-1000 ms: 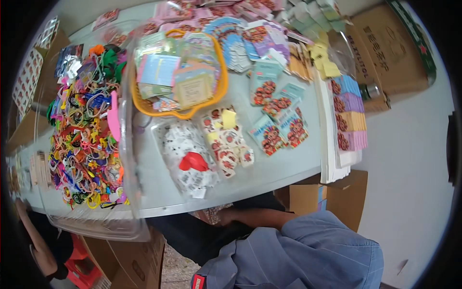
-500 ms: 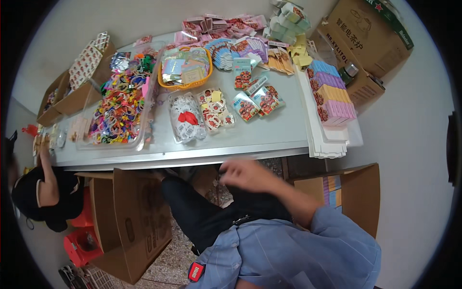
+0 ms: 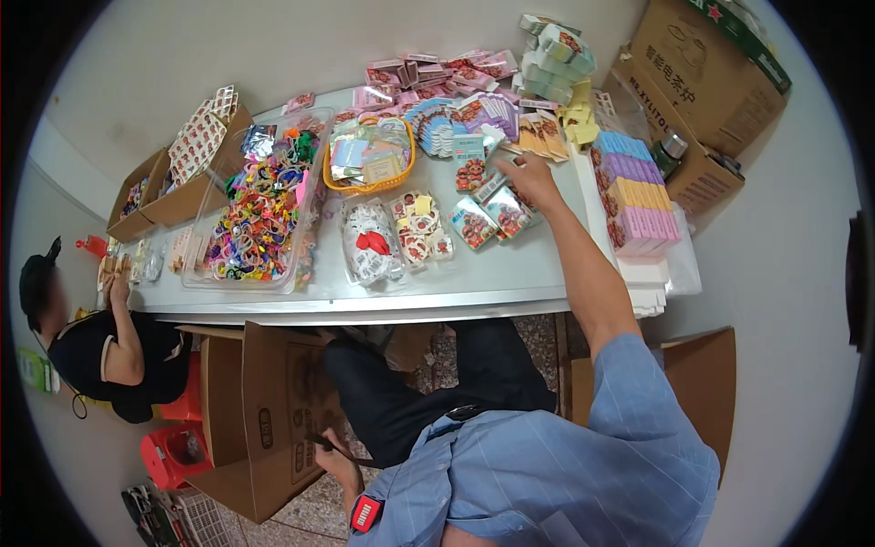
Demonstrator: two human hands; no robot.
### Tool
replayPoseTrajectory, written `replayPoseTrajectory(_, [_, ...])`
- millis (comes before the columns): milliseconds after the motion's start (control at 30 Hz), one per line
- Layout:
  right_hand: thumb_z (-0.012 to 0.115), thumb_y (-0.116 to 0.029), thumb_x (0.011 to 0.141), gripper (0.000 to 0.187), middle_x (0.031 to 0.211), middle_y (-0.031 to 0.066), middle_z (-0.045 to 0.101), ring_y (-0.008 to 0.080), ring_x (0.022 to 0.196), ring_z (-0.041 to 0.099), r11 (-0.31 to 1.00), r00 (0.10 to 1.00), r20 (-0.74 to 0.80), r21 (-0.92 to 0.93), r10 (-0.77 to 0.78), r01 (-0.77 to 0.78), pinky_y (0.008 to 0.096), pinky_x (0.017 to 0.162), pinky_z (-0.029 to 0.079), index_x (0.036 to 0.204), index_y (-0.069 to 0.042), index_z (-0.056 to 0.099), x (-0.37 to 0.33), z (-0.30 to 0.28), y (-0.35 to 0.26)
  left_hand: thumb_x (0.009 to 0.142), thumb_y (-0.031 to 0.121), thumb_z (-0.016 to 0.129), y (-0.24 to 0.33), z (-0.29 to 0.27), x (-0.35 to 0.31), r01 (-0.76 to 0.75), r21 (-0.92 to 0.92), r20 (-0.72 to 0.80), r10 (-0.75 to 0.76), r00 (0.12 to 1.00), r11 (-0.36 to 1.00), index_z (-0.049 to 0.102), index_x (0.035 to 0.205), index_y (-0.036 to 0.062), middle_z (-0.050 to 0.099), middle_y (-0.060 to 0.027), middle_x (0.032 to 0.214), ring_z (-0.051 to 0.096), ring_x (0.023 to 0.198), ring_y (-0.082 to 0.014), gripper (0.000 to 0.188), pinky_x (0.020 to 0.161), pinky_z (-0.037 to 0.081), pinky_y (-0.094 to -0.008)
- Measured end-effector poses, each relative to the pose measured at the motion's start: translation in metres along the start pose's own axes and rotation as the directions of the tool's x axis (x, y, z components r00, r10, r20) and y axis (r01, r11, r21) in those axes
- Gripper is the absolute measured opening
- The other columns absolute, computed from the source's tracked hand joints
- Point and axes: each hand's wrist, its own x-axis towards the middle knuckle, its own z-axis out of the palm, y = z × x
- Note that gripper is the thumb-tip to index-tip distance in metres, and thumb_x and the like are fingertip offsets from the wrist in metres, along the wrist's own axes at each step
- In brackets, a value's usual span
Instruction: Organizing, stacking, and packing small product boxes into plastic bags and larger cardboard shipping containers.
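I see the right hand (image 3: 531,182) over the pale green packs (image 3: 473,223) toward the surface's (image 3: 536,264) right edge, cannot tell whether it or the left hand (image 3: 341,467), below the front edge, grips anything, and judge a low wrist could scatter those loosely grouped packs.

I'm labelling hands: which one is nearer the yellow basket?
Right. The right hand is over the table, to the right of the yellow basket; the left hand is farther off, below the table's near edge.

Pale wall (image 3: 301,50) behind pale table (image 3: 538,264); speckled floor (image 3: 310,506); red stool (image 3: 164,465) at left.
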Motion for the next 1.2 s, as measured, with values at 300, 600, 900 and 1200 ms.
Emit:
replayPoseTrajectory(300, [0.076,-0.026,0.091,0.028,0.064,0.0010,0.059,0.0070,0.057,0.053,0.963,0.978,-0.015,0.175,-0.206,0.206,0.0262,0.048,0.041,0.085,0.000,0.069,-0.051,-0.043,-0.050,0.095,0.005,0.070,0.203,0.010,0.047,-0.390,0.029,-0.157,0.390,0.907,0.920,0.066,0.117,-0.0039,0.070,-0.0139,0.108,0.067,0.092,-0.0211,0.025,0.081,0.055,-0.0320])
replayPoseTrajectory(600, [0.078,-0.011,0.089,0.021,0.079,-0.0006,0.068,0.0026,0.067,0.053,0.869,0.795,0.440,0.448,-0.418,0.209,0.0215,0.059,0.042,0.107,-0.002,0.075,-0.194,-0.009,-0.113,0.076,0.008,0.084,0.353,0.163,0.031,-0.744,-0.251,0.381,0.769,0.513,0.620,0.057,0.133,0.0011,0.063,-0.0219,0.126,0.060,0.119,-0.0416,0.064,0.095,0.053,-0.0456])
replayPoseTrajectory(900, [0.074,-0.019,0.091,0.027,0.094,0.0103,0.068,0.0181,0.083,0.064,0.768,0.734,0.225,0.220,-0.640,0.602,0.0320,0.073,0.052,0.111,-0.001,0.071,-0.070,0.056,-0.155,0.098,0.013,0.070,0.292,0.141,0.051,0.233,-0.545,0.596,0.177,0.783,0.806,0.062,0.117,-0.0005,0.073,-0.0075,0.102,0.068,0.088,-0.0097,0.024,0.071,0.057,-0.0272])
replayPoseTrajectory(1200, [0.079,-0.019,0.082,0.034,0.117,0.0154,0.064,0.0349,0.113,0.060,0.466,0.487,0.382,-0.153,-0.785,0.871,0.0437,0.095,0.049,0.112,-0.007,0.071,0.041,0.168,-0.161,0.099,0.014,0.070,0.260,0.121,0.061,0.263,-0.596,0.538,0.134,0.832,0.758,0.059,0.120,-0.0018,0.072,-0.0067,0.105,0.069,0.089,-0.0096,0.028,0.076,0.058,-0.0259])
